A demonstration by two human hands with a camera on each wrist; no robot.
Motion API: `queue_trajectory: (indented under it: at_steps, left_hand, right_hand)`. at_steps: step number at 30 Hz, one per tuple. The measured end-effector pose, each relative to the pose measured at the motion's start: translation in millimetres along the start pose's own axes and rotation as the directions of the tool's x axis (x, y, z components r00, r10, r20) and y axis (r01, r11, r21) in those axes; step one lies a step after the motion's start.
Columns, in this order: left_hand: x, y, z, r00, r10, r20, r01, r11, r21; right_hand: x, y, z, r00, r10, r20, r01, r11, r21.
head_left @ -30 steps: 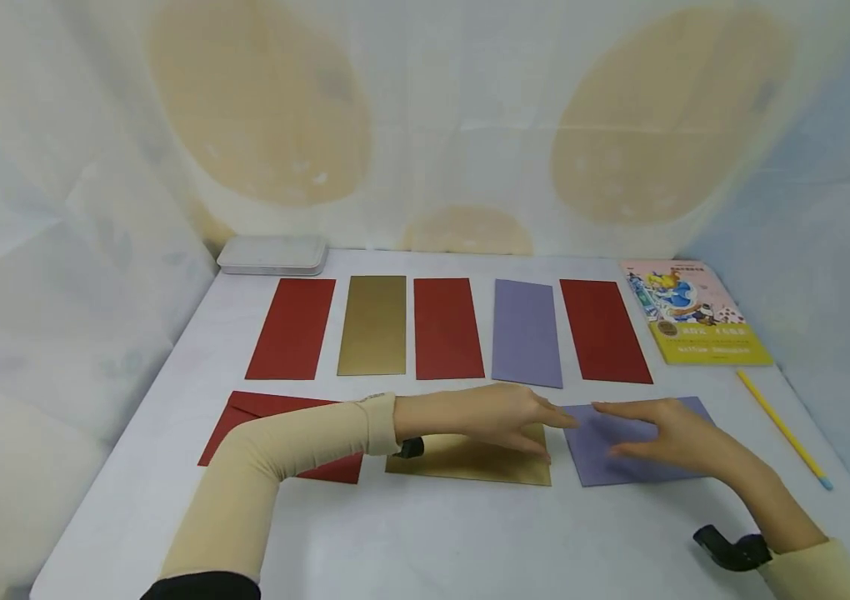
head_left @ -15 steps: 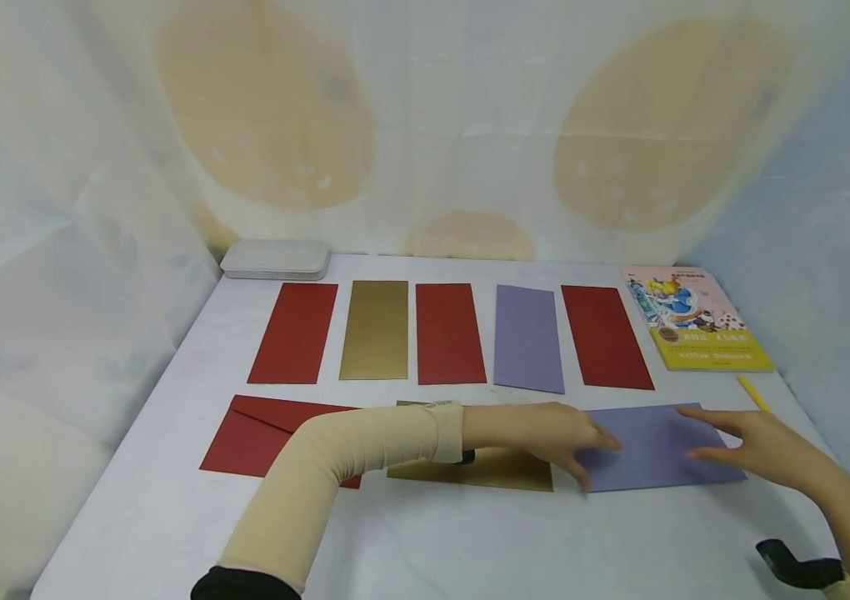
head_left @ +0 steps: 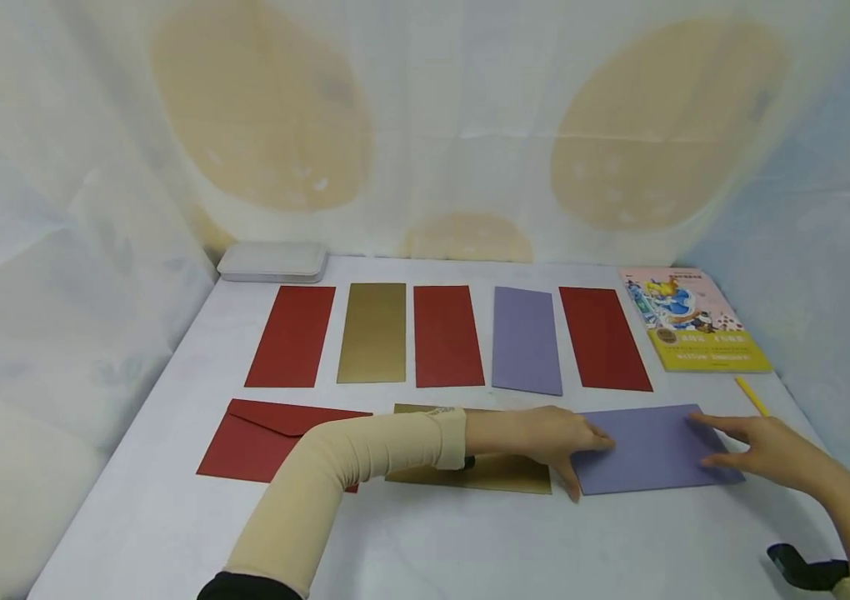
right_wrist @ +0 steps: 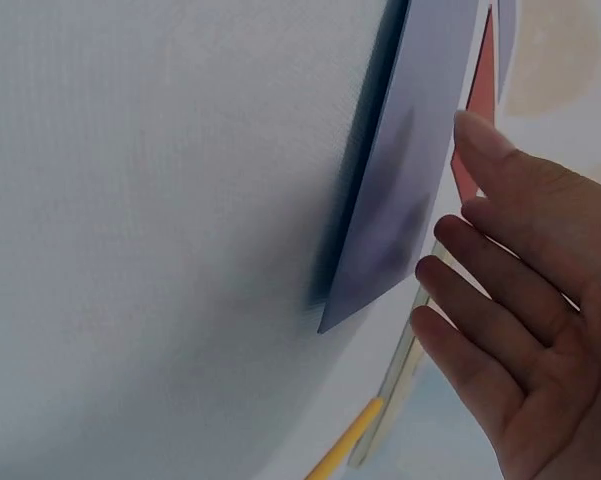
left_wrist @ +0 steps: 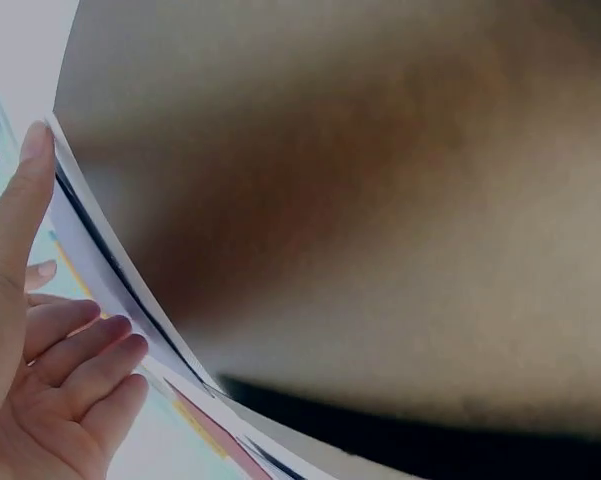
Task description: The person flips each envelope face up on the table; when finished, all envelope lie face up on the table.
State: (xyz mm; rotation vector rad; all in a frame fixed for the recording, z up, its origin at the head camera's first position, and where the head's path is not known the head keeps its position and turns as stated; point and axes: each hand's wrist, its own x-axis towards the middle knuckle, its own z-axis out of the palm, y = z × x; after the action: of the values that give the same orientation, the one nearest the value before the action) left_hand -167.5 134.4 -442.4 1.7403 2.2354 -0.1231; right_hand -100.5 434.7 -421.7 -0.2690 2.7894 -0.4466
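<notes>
Near purple envelope [head_left: 657, 450] lies crosswise on the tabletop [head_left: 485, 550], flanked by both hands, one per short end; my read: lets them steer or square it without bending the paper. Spacing to the near gold envelope [head_left: 500, 477] just left of it, then the near red envelope [head_left: 252, 442] further left, suggests a deliberate row. Five upright envelopes, incl. far purple envelope [head_left: 527, 340], sit beyond it in a second row, probably kept apart so each color reads.

Finger state: left hand [head_left: 548, 435] has thumb and index parted, thumb at its near-left corner, index over its left end. Right hand [head_left: 777, 450] has fingers extended and spread at its right end, tips at or over that edge. No curl round the paper visible on either; firm contact, can't tell. Dark shadow under its long near edge, so maybe not fully flat.
</notes>
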Motion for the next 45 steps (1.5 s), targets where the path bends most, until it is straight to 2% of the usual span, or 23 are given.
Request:
queue_trajectory:
  at_steps: [5,15,23,29,34,39,42,45]
  left_hand:
    - [0.5,1.7,3.6,1.000,-0.013,-0.010,0.013,1.000,0.012]
    - [-2.6,3.8,6.8,0.999,-0.025,-0.031,0.026,0.999,0.032]
    - [-3.7,6.1,6.3,0.998,0.004,-0.061,-0.002,0.999,0.044]
    - [-3.6,7.8,6.3,0.998,0.005,-0.065,0.000,0.998,0.070]
    - [-3.7,6.6,6.2,0.993,0.063,-0.097,-0.053,0.994,0.100]
    - [-6.8,5.0,5.6,0.974,0.143,-0.176,-0.123,0.985,0.121]
    - [-11.5,5.0,4.0,0.968,0.154,-0.196,-0.142,0.987,0.075]
    - [-17.5,5.7,2.6,0.965,0.160,-0.207,-0.167,0.986,-0.015]
  right_hand:
    - [1,4,4,0.998,0.031,0.053,-0.031,1.000,-0.003]
    - [-9,8,6,0.999,0.012,-0.036,-0.014,0.999,-0.033]
    - [0,4,6,0.999,-0.012,-0.034,0.012,1.000,0.007]
    - [4,4,7,1.000,0.003,0.004,-0.003,1.000,0.003]
    - [3,2,8,1.000,0.008,0.000,-0.008,1.000,0.019]
    - [-6,1,6,0.999,0.008,-0.032,-0.008,1.000,0.010]
    - [-12,2,4,0.999,0.026,-0.048,-0.026,1.000,0.009]
    - [-17,1,3,0.996,0.091,-0.026,-0.089,0.995,0.053]
